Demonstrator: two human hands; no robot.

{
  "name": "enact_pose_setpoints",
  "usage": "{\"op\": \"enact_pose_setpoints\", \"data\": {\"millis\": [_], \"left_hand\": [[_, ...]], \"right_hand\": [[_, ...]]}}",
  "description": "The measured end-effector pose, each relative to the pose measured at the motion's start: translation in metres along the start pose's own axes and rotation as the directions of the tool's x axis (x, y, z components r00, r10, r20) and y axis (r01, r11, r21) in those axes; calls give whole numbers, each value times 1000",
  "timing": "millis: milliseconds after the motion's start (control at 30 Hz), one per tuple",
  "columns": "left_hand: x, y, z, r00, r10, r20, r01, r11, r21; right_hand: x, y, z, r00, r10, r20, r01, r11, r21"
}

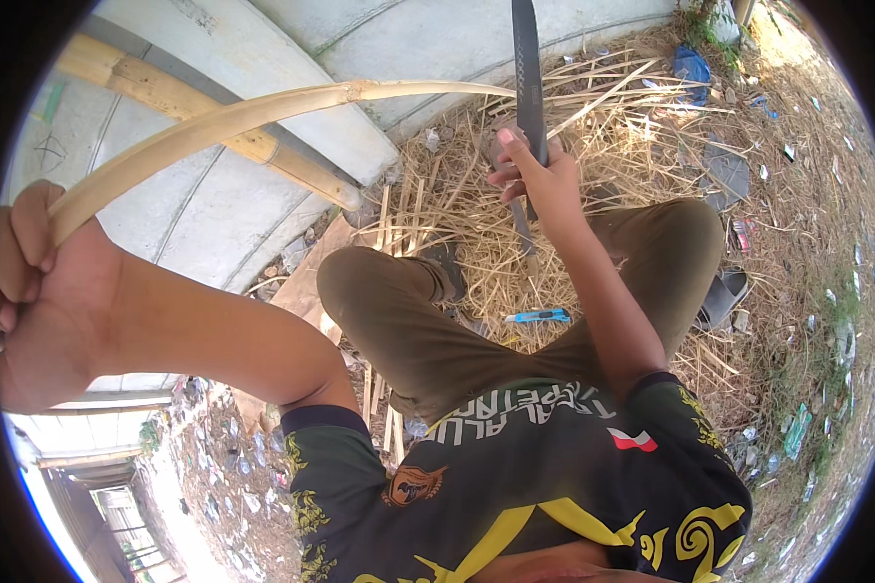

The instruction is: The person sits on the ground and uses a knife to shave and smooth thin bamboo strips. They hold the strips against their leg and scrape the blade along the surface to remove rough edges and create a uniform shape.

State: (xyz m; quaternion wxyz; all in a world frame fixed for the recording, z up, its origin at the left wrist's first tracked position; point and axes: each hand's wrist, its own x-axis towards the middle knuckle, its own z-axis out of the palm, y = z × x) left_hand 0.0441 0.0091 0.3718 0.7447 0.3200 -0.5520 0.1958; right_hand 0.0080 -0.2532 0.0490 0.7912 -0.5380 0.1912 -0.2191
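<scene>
At the left edge, my left hand (pixel 58 311) grips one end of a long, split bamboo strip (pixel 214 122). The strip arcs across to the right, and its thin far end meets a dark-bladed knife (pixel 527 73). My right hand (pixel 550 189) is closed round that knife below the blade, which points away from me. Behind the right hand, a round block (pixel 504 146) is partly hidden. Below this hand a narrow grey blade-like tool (pixel 524 238) lies among the shavings. A blue box cutter (pixel 538 316) rests between my legs.
Bamboo shavings (pixel 476 209) and thin strips cover the ground ahead. A bamboo pole (pixel 165 94) leans by the pale wall panels (pixel 204 219) at left. On the right are a dark sandal (pixel 722 299), a blue plastic bag (pixel 691 70) and scattered litter.
</scene>
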Motion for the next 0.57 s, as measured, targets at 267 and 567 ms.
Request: {"op": "enact_pose_setpoints", "data": {"millis": [267, 567], "left_hand": [[-124, 26, -85, 950, -68, -305, -55, 925, -376], [-212, -98, -216, -138, -453, -881, 830, 433, -352]], "right_hand": [[12, -3, -6, 967, -61, -248, 194, 810, 553], [17, -42, -51, 920, -185, -346, 364, 733, 575]]}}
